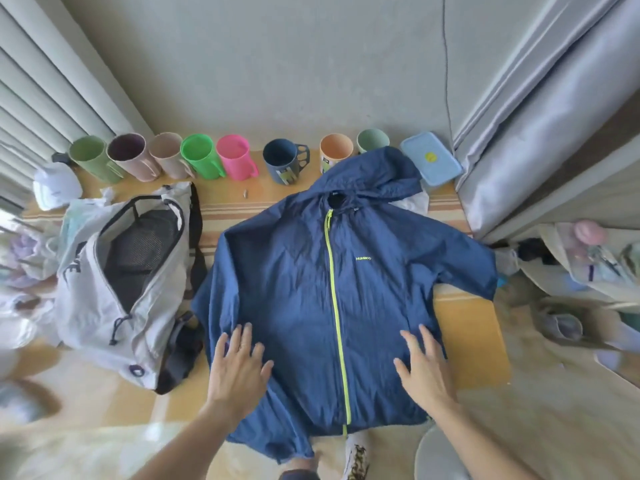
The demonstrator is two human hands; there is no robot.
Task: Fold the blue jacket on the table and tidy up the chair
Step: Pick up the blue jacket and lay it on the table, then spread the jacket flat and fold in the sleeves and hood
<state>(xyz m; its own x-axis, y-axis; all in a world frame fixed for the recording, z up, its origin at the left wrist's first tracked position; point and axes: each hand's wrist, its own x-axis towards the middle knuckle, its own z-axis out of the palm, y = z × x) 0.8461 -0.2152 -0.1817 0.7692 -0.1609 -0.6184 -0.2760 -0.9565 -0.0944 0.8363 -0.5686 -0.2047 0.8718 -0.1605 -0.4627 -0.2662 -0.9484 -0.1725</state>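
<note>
Blue jacket [311,289]: lying front up, zipped, centre of frame on the table [467,327], hem hanging over the near edge, spread flat for folding.
Left hand [239,362]: pressing flat, fingers splayed, gripping nothing.
Right hand [424,367]: mirroring it (likely smoothing creases).
Grey bag [117,282]: crowding the left sleeve.
Cups [201,161]: lining the top edge, clear of the fold.

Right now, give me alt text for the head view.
Both hands, left hand and right hand, press flat on a blue jacket spread zipped, front up, on the table. Mugs line the far edge.
</note>
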